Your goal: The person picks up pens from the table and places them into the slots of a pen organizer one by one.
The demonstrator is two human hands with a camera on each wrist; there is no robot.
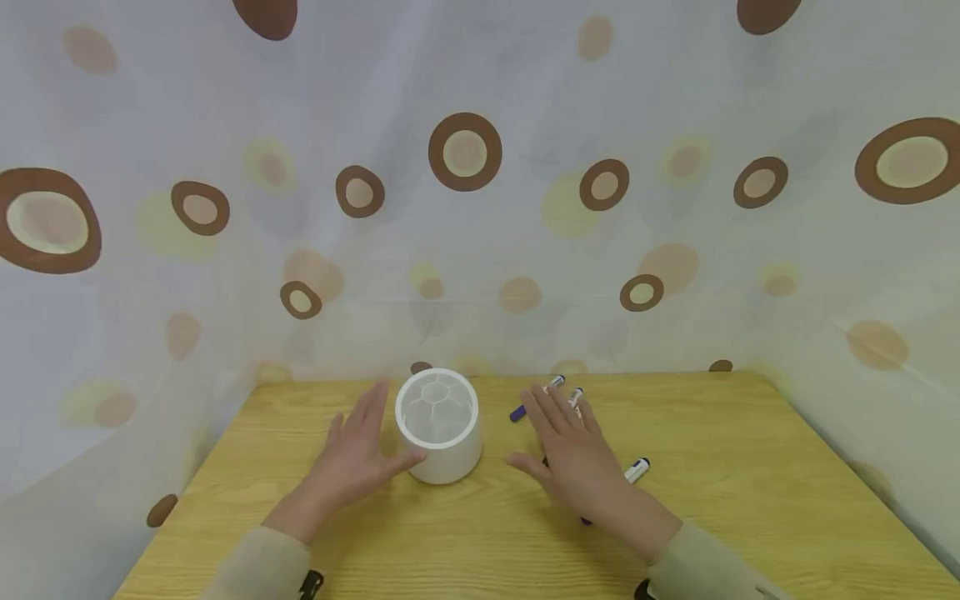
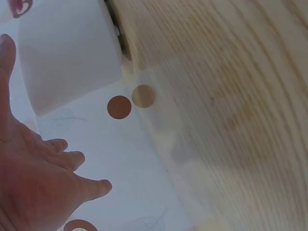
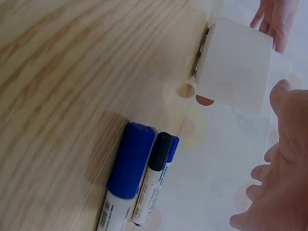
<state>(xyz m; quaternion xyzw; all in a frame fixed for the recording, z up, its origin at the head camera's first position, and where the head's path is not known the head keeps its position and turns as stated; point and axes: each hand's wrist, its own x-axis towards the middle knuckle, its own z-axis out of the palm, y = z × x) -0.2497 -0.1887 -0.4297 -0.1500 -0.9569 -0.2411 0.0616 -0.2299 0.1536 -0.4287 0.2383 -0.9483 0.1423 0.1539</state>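
Observation:
A white round pen holder with a divided top stands upright on the wooden table. My left hand is at its left side, fingers extended and thumb stretched toward its front. In the left wrist view that thumb is close beside the white wall. To the right of the holder my right hand hovers palm down over several markers, fingers straight, holding nothing. The right wrist view shows a blue-capped marker and a black-capped marker lying near each other below this hand, which partly covers the markers in the head view.
A patterned sheet with brown and beige circles hangs behind the table and down both sides. One white marker pokes out to the right of my right hand. The wooden tabletop extends to the right.

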